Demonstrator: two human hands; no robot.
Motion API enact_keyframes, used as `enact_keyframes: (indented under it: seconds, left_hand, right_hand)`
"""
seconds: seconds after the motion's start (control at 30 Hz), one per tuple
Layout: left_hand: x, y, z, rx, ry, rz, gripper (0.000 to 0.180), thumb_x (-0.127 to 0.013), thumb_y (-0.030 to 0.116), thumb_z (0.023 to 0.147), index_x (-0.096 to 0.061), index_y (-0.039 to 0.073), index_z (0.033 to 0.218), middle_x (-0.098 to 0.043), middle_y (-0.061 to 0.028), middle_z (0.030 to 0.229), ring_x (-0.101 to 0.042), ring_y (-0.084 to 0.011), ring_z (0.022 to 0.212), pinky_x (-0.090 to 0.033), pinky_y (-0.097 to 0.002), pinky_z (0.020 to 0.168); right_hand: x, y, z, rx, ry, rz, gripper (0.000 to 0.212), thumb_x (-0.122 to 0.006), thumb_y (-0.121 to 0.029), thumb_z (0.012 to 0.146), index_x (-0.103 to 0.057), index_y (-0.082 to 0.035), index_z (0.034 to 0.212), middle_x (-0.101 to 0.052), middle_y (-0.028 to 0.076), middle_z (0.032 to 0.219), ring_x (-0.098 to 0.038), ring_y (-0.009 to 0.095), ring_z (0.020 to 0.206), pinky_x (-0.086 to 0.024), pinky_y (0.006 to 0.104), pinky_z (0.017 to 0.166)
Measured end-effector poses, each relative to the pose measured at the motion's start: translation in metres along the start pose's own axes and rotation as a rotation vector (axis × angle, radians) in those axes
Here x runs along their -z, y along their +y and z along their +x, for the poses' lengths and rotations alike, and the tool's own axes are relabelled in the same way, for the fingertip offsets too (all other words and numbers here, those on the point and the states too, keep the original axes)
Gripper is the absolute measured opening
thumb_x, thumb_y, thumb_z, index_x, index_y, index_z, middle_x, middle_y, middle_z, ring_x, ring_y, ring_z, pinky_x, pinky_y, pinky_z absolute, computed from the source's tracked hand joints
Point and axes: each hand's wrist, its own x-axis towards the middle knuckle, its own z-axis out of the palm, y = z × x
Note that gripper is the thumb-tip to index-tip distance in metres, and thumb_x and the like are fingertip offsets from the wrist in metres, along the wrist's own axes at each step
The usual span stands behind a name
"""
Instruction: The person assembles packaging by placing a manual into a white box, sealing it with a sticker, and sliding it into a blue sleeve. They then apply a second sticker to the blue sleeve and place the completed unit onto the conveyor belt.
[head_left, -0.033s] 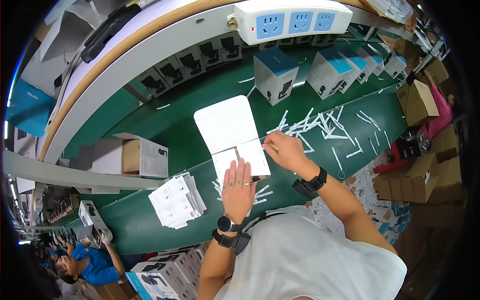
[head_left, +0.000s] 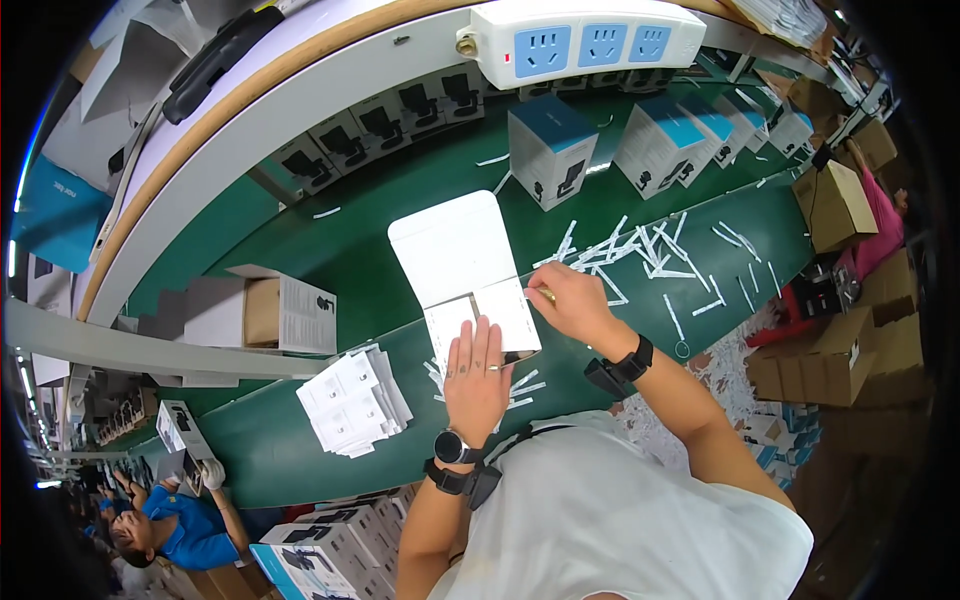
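A white carton (head_left: 455,255) lies on the green bench in front of me, its lid flap raised toward the far side. Flat across its near part rests my left hand (head_left: 476,375), fingers stretched out and pressing on the white surface. At the carton's right edge my right hand (head_left: 580,305) is closed, thumb and fingers pinched together. Something small and yellowish shows at the pinch, too little of it to name. Between the left hand and the carton's near right corner a dark patch is visible. Thin white strips (head_left: 522,390) lie around the left hand.
A stack of white printed sheets (head_left: 355,400) lies to the left, with an open box (head_left: 290,312) beyond it. Several blue-topped boxes (head_left: 550,150) stand at the back. Loose white strips (head_left: 650,250) scatter rightward. A power strip (head_left: 590,45) hangs above; a co-worker (head_left: 190,525) is at lower left.
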Motion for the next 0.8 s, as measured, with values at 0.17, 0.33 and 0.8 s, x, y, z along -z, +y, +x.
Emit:
enact_keyframes:
  seconds: [0.17, 0.33, 0.8]
  left_hand:
    - [-0.002, -0.005, -0.001, -0.045, 0.009, 0.013, 0.071, -0.074, 0.017, 0.083, -0.046, -0.002, 0.145, -0.045, -0.0171, 0.152, -0.043, -0.0370, 0.141, -0.035, -0.0474, 0.115]
    - [-0.012, -0.008, -0.004, -0.029, 0.008, -0.012, 0.065, -0.074, 0.018, 0.083, -0.051, -0.003, 0.140, -0.050, -0.0171, 0.145, -0.047, -0.0372, 0.136, -0.039, -0.0470, 0.113]
    - [-0.018, -0.019, -0.020, -0.043, 0.116, -0.134, 0.033, -0.069, 0.019, 0.083, -0.068, 0.002, 0.111, -0.065, -0.0177, 0.115, -0.061, -0.0368, 0.111, -0.051, -0.0434, 0.094]
  right_hand:
    - [-0.009, -0.014, -0.002, 0.011, -0.029, 0.039, 0.015, -0.074, -0.024, 0.087, -0.066, -0.011, 0.088, -0.066, 0.006, 0.089, -0.068, 0.029, 0.076, -0.053, 0.0378, 0.061]
    - [-0.025, -0.049, 0.013, 0.147, 0.062, 0.209, 0.014, -0.073, -0.025, 0.086, -0.065, -0.015, 0.083, -0.062, 0.002, 0.093, -0.067, 0.027, 0.072, -0.053, 0.0387, 0.059]
    - [-0.080, -0.109, 0.044, 0.214, -0.328, 0.482, 0.027, -0.082, -0.028, 0.080, -0.066, -0.009, 0.091, -0.068, 0.006, 0.094, -0.068, 0.023, 0.081, -0.055, 0.0347, 0.071]
